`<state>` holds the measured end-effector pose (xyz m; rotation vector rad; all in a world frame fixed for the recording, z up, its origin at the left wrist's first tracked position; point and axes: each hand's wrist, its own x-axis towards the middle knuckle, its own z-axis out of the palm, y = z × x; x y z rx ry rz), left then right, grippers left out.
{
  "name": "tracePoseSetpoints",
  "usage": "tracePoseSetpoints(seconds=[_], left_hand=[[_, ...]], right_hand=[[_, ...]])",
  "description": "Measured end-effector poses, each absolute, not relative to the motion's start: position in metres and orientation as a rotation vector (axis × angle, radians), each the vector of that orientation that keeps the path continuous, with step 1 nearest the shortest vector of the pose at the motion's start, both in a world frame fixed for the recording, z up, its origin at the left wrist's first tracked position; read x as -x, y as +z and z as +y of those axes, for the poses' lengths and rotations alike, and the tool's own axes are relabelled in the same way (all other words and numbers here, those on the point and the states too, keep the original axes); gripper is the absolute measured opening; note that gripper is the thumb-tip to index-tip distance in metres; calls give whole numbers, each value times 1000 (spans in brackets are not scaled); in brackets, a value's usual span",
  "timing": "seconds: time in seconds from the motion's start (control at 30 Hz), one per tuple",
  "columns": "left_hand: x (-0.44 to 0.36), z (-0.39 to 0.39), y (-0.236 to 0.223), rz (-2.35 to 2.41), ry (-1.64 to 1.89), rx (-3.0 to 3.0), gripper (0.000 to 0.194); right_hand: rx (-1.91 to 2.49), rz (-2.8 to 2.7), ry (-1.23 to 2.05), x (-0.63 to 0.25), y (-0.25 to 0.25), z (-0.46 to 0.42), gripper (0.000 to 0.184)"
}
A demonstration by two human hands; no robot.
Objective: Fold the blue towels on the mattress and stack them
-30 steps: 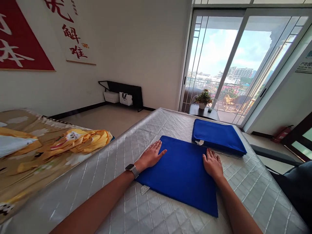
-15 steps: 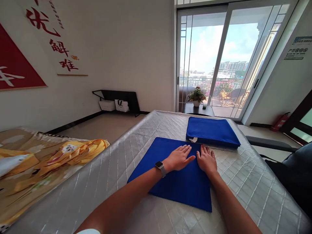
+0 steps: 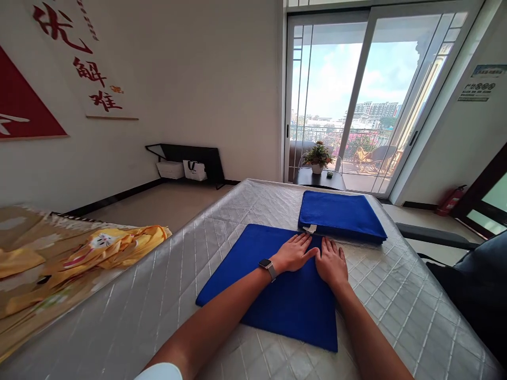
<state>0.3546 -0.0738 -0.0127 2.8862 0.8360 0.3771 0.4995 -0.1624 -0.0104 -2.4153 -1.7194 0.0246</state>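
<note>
A flat, folded blue cloth piece [image 3: 289, 311] lies on the silver quilted surface [image 3: 229, 211] in front of me. My left hand [image 3: 293, 253] rests palm down on its upper right part, fingers stretched out. Right beside it, my right hand [image 3: 331, 262] lies flat along the right edge of the same piece, also with straight fingers. The two thumbs are close together. Beyond my fingertips sits a thicker stack of blue folded cloth [image 3: 340, 214], with a small white tag [image 3: 311, 229] at its near left corner.
To the left lies a patterned tan blanket [image 3: 24, 285] with a yellow cloth [image 3: 114, 248] on it. A small black table with a potted plant [image 3: 318, 157] stands by the sliding glass door. A grey armrest [image 3: 435, 236] and dark seat are at the right.
My left hand has moved right across the blue piece, from its left side to beside my right hand. My right hand stays near the right edge. The view has shifted slightly.
</note>
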Motion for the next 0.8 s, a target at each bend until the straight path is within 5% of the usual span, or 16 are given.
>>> tracePoseSetpoints(seconds=[0.43,0.8], left_hand=[[-204,11,-3,1296,277,-2674,74],[-192,15,-11,1321,323,-2605,83]], right_hand=[[2450,-1693,11,-500,-13,-160,65],[2517,-1754,-83,-508,-28,-159,67]])
